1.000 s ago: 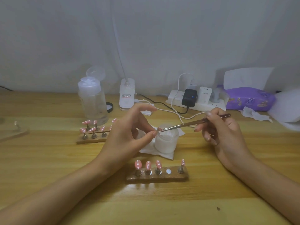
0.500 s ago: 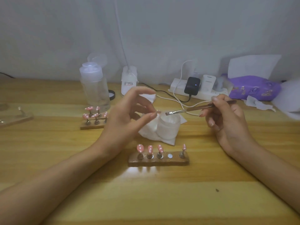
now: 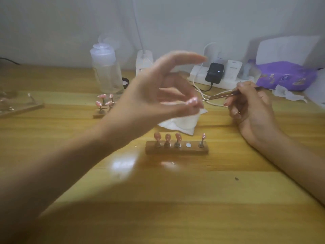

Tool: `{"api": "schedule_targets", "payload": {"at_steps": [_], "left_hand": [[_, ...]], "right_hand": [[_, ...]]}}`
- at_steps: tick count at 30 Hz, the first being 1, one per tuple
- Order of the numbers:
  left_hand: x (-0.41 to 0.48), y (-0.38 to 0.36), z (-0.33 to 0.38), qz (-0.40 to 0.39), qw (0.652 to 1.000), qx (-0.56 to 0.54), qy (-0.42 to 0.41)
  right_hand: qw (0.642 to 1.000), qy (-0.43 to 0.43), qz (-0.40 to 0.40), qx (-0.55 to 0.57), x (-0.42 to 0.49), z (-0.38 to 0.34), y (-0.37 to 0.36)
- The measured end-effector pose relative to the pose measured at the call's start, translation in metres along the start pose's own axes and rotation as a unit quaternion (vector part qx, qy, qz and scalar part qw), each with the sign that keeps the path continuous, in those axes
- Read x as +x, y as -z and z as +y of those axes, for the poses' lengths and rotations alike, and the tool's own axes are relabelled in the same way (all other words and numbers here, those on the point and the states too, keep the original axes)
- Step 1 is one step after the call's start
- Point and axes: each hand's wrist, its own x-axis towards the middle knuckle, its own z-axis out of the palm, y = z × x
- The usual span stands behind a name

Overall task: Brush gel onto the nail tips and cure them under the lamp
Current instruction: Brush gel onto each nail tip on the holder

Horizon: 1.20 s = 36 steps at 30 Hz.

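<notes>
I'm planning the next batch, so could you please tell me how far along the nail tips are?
Four pink tips stand on the near holder; whether they are coated is unclear. The left hand pinches a fifth tip, and the right hand holds the brush beside it. Its empty slot and the curing remain.

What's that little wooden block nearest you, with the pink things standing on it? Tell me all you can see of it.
The wooden block is a brown bar lying flat on the table, long side across the view. Four small metal pegs stand on it, each topped by a pink nail tip: three at left, one at right. Between them is a bare silver disc. Nothing else touches it.
</notes>
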Motion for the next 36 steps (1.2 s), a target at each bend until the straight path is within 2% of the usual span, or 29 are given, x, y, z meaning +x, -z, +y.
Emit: {"api": "schedule_targets", "payload": {"at_steps": [3,12,17,26,36], "left_hand": [[-0.006,-0.010,-0.003,-0.032,0.993,0.114,-0.018],[-0.010,-0.030,-0.017,-0.056,0.967,0.248,0.026],[-0.016,-0.032,-0.021,-0.044,0.948,0.311,0.047],[-0.018,-0.031,-0.028,-0.020,0.942,0.324,0.079],[-0.009,-0.045,-0.025,-0.026,0.913,0.407,0.024]], "right_hand": [[1.000,0.002,0.000,-0.004,0.000,0.000,0.000],[1.000,0.008,-0.016,-0.012,0.001,0.002,0.002],[1.000,0.008,-0.016,-0.012,0.002,0.003,0.003],[1.000,0.009,-0.016,-0.007,0.002,0.003,0.004],[1.000,0.002,-0.002,-0.002,0.002,0.002,0.004]]}}
